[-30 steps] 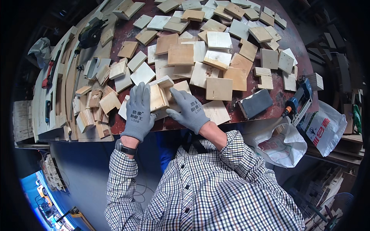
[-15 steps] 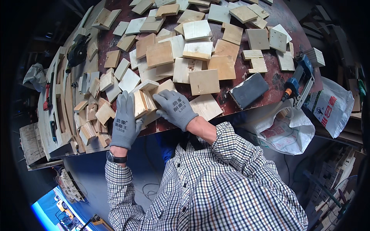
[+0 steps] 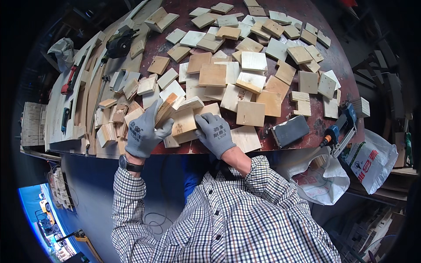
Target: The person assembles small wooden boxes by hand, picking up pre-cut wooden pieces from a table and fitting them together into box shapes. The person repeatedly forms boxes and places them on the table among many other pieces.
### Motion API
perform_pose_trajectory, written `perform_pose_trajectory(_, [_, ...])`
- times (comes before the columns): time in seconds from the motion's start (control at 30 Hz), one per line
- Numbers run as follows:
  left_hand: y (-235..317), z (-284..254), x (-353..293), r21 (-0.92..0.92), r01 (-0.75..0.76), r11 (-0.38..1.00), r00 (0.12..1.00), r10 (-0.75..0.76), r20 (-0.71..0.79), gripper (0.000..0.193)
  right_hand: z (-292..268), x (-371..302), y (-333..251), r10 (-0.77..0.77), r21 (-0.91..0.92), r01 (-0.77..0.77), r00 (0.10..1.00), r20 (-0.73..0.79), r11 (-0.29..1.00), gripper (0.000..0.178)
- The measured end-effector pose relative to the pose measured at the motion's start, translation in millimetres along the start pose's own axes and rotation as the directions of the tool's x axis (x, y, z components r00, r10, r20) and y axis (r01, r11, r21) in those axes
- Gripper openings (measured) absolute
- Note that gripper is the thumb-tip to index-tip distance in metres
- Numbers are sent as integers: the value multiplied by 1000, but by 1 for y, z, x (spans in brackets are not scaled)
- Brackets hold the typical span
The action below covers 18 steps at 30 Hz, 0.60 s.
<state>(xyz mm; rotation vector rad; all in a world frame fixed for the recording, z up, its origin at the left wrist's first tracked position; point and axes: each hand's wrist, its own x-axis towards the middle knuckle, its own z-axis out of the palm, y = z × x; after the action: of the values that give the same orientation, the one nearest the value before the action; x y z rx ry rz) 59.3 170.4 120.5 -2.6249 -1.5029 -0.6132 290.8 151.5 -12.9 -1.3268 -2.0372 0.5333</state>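
My left hand [image 3: 144,132], in a grey work glove, is closed around a small wooden block [image 3: 165,108] and holds it tilted on edge. Close beside it, a pale square wooden block [image 3: 183,122] leans with its face toward me. The gloved fingers of my right hand [image 3: 215,133] are bent against that block's right edge, and their grip is partly hidden. Another light wooden block [image 3: 191,103] stands tilted just behind it. A bare wooden piece [image 3: 245,138] lies flat to the right of my right hand.
Many loose wooden blocks [image 3: 213,75] cover the dark red tabletop [image 3: 175,148]. Long boards [image 3: 83,94], a black power tool [image 3: 120,43] and a red-handled tool [image 3: 69,81] lie left. A dark grey block [image 3: 290,131], a blue tool [image 3: 338,127] and white sacks [image 3: 322,177] are at right.
The stack between my hands has been parted: my left hand has tilted one block away to the left, while my right hand stays by the other. The whole view has shifted.
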Motion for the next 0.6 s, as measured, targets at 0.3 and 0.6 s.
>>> perform_pose_trajectory(0.3, [107,35,-49,-51,-222,974,975,221,-23,54,-117,-55,-39,334,831,-530,762,555,-170,61])
perform_pose_trajectory(0.6, [159,82,-49,-510,27,860,994,31,104,74,-141,-110,15,475,751,-655,687,550,79,54])
